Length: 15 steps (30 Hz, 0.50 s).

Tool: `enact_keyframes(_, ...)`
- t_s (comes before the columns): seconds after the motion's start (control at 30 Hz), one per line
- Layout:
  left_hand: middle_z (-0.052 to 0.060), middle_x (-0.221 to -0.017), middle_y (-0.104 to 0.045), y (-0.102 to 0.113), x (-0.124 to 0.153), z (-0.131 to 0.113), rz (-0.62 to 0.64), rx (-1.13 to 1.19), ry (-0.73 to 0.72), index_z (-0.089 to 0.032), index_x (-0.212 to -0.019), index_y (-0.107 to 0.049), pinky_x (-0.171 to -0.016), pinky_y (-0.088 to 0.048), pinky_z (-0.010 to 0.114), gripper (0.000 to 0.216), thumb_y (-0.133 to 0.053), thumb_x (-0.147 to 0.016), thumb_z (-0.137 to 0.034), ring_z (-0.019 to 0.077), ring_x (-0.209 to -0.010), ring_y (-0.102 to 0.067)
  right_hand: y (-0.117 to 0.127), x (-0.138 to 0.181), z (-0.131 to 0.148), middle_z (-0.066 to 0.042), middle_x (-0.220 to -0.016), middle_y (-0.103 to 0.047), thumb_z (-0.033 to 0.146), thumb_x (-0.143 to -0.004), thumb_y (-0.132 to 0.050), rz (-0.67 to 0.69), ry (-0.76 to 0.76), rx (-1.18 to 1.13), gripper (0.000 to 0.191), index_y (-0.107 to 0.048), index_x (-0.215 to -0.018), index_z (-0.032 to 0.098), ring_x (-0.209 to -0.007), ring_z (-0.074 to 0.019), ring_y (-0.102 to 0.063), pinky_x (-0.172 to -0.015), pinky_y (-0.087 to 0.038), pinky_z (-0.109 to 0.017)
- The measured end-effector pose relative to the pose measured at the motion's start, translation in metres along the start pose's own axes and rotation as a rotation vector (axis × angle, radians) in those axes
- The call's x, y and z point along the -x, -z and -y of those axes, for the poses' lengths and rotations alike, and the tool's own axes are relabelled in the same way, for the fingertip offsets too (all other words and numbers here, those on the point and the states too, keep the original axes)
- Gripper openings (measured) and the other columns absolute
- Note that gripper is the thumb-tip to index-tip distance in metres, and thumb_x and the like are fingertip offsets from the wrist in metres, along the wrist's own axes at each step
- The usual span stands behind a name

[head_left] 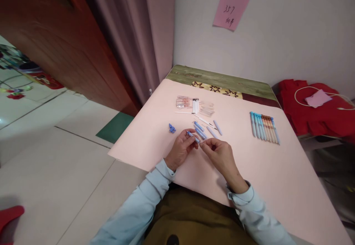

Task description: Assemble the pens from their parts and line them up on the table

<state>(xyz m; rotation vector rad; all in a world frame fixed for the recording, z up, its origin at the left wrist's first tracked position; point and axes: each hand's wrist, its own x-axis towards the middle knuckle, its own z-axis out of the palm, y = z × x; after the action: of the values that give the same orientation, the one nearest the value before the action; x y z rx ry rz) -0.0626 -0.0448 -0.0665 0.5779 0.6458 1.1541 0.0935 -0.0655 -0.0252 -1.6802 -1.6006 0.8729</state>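
My left hand [181, 147] pinches a light blue pen barrel [193, 137] just above the pink table cover [155, 134]. My right hand [219, 152] has its fingertips closed at the barrel's right end; whether a small part sits in them is too small to tell. Loose blue pen barrels [205, 128] lie just beyond both hands. A little pile of dark blue caps [172, 128] rests left of my left hand.
A row of finished blue and orange pens [264, 127] lies at the right. Clear tubes and refills [194, 106] sit farther back. Red cloth with a white cable [313, 106] is on the right. A pink note [231, 7] hangs on the wall.
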Motion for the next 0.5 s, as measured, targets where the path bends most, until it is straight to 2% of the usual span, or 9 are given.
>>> enact_keyframes(0.17,0.003,-0.086,-0.066,-0.002,0.004,-0.001,0.035,-0.021,0.016,-0.015,-0.111,-0.057,-0.071,-0.049,0.024,0.034,-0.073,-0.082,-0.023,0.0109,-0.072,-0.061,-0.003,0.0,-0.003,0.002,-0.055,-0.057,0.049,-0.08,-0.069,0.012,0.016,-0.064,0.031,-0.071,-0.069,0.019,-0.05,-0.011,-0.048,-0.049,-0.034,-0.022)
enact_keyframes(0.3,0.004,-0.086,-0.066,-0.002,0.005,-0.005,0.022,0.108,0.134,-0.012,-0.108,-0.061,-0.072,-0.052,0.024,0.031,-0.075,-0.081,-0.022,0.0113,-0.074,-0.063,-0.003,-0.002,-0.011,0.002,-0.058,-0.054,0.053,-0.081,-0.068,-0.132,0.107,-0.079,0.038,-0.065,-0.065,0.019,-0.054,-0.011,-0.047,-0.053,-0.038,-0.023)
enact_keyframes(0.4,0.004,-0.083,-0.065,0.002,0.004,-0.008,-0.018,0.187,0.149,-0.01,-0.104,-0.064,-0.069,-0.052,0.021,0.029,-0.075,-0.081,-0.022,0.0092,-0.069,-0.061,0.006,-0.011,-0.023,0.002,-0.061,-0.055,0.052,-0.088,-0.06,-0.261,0.155,0.075,0.038,-0.065,-0.07,0.019,-0.056,-0.0119,-0.049,-0.057,-0.037,-0.025)
enact_keyframes(0.5,0.003,-0.082,-0.064,0.006,0.0,-0.01,-0.074,0.271,0.108,-0.01,-0.101,-0.065,-0.065,-0.052,0.018,0.028,-0.078,-0.078,-0.021,0.0072,-0.067,-0.059,0.014,-0.022,-0.037,0.0,-0.075,-0.064,0.045,-0.089,-0.06,-0.282,0.083,0.394,0.027,-0.07,-0.092,0.02,-0.063,-0.0137,-0.054,-0.057,-0.032,-0.025)
